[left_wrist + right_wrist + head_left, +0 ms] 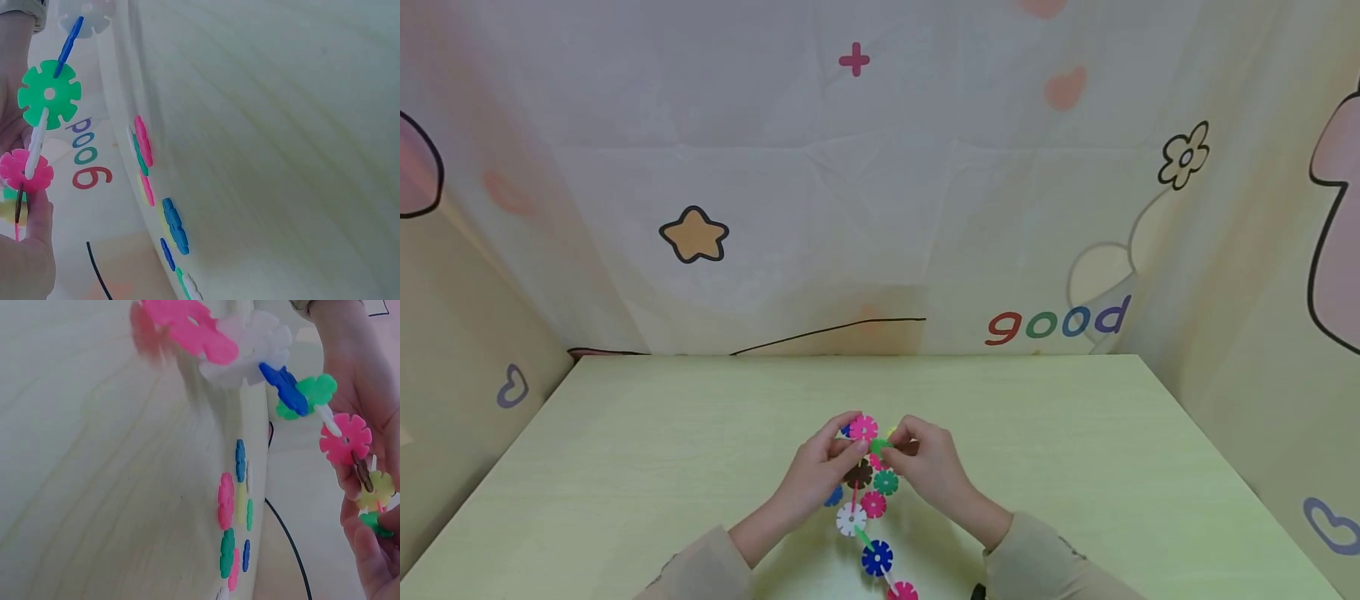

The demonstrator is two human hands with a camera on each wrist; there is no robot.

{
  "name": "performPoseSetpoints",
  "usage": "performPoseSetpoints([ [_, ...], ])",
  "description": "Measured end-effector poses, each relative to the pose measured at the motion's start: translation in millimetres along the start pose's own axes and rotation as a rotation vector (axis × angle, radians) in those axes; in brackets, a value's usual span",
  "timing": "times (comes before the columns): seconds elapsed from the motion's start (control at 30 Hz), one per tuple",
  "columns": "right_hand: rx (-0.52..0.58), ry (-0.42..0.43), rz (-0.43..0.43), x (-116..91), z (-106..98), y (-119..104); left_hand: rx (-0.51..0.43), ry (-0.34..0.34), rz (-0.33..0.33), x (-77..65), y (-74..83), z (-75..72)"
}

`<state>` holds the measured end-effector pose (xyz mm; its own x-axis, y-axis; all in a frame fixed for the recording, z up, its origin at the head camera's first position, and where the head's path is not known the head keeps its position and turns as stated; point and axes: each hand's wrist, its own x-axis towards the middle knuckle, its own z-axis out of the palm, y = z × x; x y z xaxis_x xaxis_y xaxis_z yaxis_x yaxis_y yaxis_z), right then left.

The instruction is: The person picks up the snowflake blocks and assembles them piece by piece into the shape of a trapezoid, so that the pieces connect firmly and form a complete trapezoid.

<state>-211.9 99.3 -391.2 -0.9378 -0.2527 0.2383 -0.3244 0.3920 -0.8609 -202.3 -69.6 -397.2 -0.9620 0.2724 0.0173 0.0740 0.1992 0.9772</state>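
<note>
A chain of notched plastic snowflake discs hangs between my hands toward the front of the table. My left hand (816,471) pinches its upper end near a pink disc (863,428). With thumb and fingers, my right hand (931,467) grips a green disc (880,447), close against a yellow disc (377,489) of the chain. Below the left hand run a brown disc (859,474), a white disc (851,519), a dark blue disc (877,557) and another pink disc (903,592). Fingers partly hide the joint between green and yellow.
Loose discs lie on the table (647,475) beyond and beneath the hands, among them a teal-green disc (886,482), a pink one (873,504) and a blue one (832,497). A printed curtain (850,183) closes off the back and sides.
</note>
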Motion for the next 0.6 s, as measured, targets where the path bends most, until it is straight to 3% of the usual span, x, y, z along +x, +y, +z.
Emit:
performPoseSetpoints([
  [0.43,-0.120,0.196,-0.228,-2.7,14.6,-0.9,0.170,0.096,0.057,-0.3,-0.6,2.6],
  [0.6,-0.138,0.258,-0.316,-2.8,19.1,-2.2,0.180,0.138,0.093,-1.5,2.8,4.7],
])
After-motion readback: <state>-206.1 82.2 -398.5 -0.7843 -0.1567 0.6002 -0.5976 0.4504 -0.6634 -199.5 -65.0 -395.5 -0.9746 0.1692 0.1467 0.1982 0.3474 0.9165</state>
